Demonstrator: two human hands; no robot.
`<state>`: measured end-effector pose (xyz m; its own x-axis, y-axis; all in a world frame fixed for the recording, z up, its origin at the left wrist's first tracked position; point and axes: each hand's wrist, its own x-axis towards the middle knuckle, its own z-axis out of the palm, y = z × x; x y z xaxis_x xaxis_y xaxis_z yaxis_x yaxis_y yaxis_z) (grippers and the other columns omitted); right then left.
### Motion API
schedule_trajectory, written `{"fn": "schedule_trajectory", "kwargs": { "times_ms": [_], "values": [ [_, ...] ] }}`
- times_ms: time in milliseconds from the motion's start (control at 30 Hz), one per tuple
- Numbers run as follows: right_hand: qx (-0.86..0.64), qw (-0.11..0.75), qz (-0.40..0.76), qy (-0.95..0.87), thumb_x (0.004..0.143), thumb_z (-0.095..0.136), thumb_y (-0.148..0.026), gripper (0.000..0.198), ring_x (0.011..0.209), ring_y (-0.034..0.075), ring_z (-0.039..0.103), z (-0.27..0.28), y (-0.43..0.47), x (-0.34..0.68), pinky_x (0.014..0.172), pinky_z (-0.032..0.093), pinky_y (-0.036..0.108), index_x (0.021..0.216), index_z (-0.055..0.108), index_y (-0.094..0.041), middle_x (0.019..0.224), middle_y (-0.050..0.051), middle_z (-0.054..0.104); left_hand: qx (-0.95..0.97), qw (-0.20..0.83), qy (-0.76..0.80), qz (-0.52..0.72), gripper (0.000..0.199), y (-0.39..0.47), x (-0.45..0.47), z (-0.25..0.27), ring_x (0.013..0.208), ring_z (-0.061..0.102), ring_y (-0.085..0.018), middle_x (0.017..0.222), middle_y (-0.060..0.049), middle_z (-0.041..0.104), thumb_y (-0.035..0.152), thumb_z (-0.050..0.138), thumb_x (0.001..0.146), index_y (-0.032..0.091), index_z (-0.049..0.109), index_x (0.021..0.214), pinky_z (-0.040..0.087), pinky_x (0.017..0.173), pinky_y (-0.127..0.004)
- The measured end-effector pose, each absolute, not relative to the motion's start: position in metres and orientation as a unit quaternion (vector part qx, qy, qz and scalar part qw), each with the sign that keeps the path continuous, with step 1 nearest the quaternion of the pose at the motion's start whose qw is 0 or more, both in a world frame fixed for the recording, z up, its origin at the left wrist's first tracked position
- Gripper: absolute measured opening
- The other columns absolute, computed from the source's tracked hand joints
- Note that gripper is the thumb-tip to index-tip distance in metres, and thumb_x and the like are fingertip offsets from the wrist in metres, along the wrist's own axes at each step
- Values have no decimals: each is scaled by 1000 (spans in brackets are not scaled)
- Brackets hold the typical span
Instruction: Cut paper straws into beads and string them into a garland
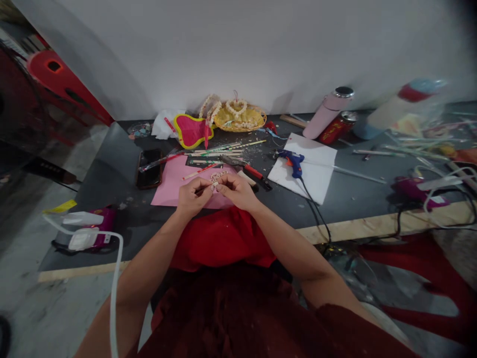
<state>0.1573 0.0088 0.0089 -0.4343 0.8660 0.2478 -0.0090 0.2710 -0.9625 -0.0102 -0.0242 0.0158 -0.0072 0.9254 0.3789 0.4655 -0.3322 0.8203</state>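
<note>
Dark red clothing (pixel 231 318) fills the foreground as a person works at a dark bench (pixel 357 196), a red cloth (pixel 223 238) below the wrists and a pink sheet (pixel 166 189) beneath the fingers. Work appears part-way along: one pale heart-shaped loop (pixel 236 113) in the yellow basket (pixel 223 123), toward one o'clock from the hands, and another loop (pixel 214 112) at the basket's nine o'clock edge look finished, while the piece in hand seems incomplete. Thin sticks (pixel 219 153) at twelve o'clock appear to be unused material. Fingers of the left hand (pixel 192 196) and right hand (pixel 240 191) are pinched on a small pale piece (pixel 215 183), one set at its nine o'clock side, the other at its three. A beaded cluster (pixel 219 175) sits just beyond, toward one o'clock; whether the two are joined cannot be told. Pliers (pixel 253 171) lie near two o'clock, and a blue glue gun (pixel 295 161) rests between two and three.
</note>
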Motion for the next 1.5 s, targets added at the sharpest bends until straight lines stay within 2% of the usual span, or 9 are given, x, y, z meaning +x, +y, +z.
{"fn": "schedule_trajectory", "kwargs": {
  "times_ms": [367, 533, 1133, 1267, 1500],
  "values": [
    [-320, 424, 510, -676, 82, 62, -45, 27, 62, 9, 43, 11, 8, 157, 57, 37, 24, 79, 58, -18, 71, -2, 52, 665, 248, 518, 477, 9, -24, -12, 10, 53, 56, -8, 65, 0, 67, 21, 60, 77, 16, 68, 80, 42, 49, -18],
    [-316, 429, 516, -671, 80, 63, -45, 28, 60, 9, 41, 12, 9, 156, 55, 35, 24, 78, 57, -18, 70, -2, 51, 665, 259, 516, 474, 11, -22, -15, 3, 58, 60, -10, 70, -1, 69, 23, 60, 79, 16, 68, 83, 45, 54, -19],
    [-309, 426, 518, -674, 83, 61, -40, 22, 68, 11, 49, 3, 12, 157, 63, 40, 25, 83, 61, -18, 77, 0, 56, 668, 240, 529, 465, 12, -23, -14, 4, 59, 61, -10, 72, -1, 69, 25, 60, 79, 17, 68, 84, 46, 55, -20],
    [-307, 428, 526, -668, 82, 62, -43, 24, 71, 12, 51, 3, 12, 156, 66, 42, 27, 85, 61, -19, 79, 1, 58, 667, 247, 528, 464, 13, -22, -13, 4, 61, 62, -10, 73, -1, 70, 26, 60, 79, 17, 68, 85, 47, 56, -20],
    [-318, 419, 523, -670, 81, 62, -47, 28, 69, 11, 49, 6, 11, 157, 63, 41, 25, 84, 60, -19, 78, 0, 58, 670, 244, 527, 462, 12, -23, -13, 5, 59, 61, -9, 72, -1, 69, 25, 60, 80, 17, 67, 84, 46, 55, -18]
  ]
}}
